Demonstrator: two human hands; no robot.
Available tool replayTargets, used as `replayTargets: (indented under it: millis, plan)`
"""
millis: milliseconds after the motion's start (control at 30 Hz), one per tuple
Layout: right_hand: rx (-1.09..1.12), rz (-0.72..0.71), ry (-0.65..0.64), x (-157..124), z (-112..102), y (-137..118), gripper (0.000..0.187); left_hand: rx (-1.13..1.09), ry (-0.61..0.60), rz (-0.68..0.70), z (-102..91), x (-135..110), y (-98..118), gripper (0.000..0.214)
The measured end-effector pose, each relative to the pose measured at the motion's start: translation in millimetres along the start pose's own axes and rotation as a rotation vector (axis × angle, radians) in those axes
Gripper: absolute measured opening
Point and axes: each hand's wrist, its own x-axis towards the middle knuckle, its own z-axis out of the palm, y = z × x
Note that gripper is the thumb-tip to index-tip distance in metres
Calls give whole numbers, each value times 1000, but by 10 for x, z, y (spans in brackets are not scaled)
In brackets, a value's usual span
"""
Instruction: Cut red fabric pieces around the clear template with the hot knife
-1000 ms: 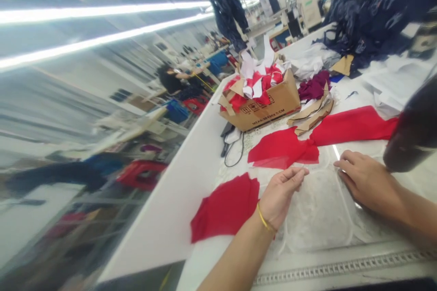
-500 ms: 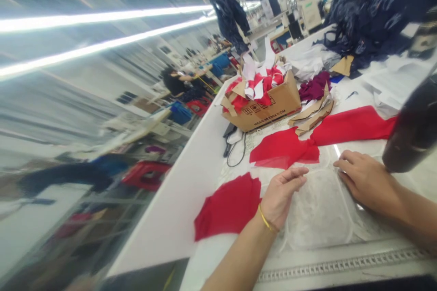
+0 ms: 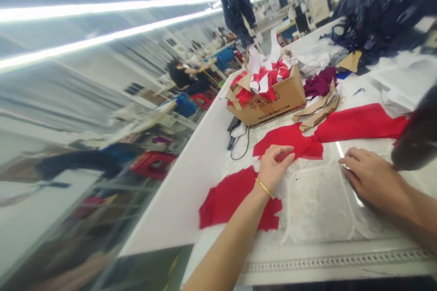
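Note:
My left hand (image 3: 275, 168), with a thin gold bangle (image 3: 263, 187) at the wrist, has its fingers curled onto the lower edge of a thin red fabric piece (image 3: 290, 143) and seems to pinch it. Below that hand, a second red piece (image 3: 232, 200) lies partly under my forearm. A third red piece (image 3: 358, 122) stretches to the right. My right hand (image 3: 372, 182) rests flat, holding nothing, on the edge of a clear plastic template (image 3: 317, 204). A dark blurred object (image 3: 418, 132) hides the far right, just beyond my right hand.
A cardboard box (image 3: 266, 107) of red and white scraps stands beyond the fabric, with brown card strips (image 3: 317, 111) and maroon cloth (image 3: 321, 82) beside it. Black cable (image 3: 237, 145) lies by the box. Dark garments (image 3: 375, 9) are heaped far right. The white table's edge (image 3: 170, 191) runs along the left, with a co-worker (image 3: 180, 75) beyond.
My left hand has moved forward off the plastic template onto the middle red piece, and its fingers have curled. The near red piece now reaches further right. The view has turned slightly.

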Motion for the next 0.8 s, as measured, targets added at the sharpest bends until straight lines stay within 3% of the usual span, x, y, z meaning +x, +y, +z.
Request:
replayTargets:
  millis: [200,367,467,600,800]
  plan:
    - [7,-24,-8,-8,-1,7,23,245,-61,140,-10,-160,-136,3]
    - [0,5,-42,-2,17,-4,23,398,-90,280,93,-98,-159,25]
    - [-4,14,-58,5,24,-9,21,476,-77,392,274,31,-94,10]
    - [-10,-3,-37,8,15,-7,18,585,-42,553,611,234,20,26]
    - [-5,-20,-21,7,-33,-34,14,719,-57,772,959,511,99,18]
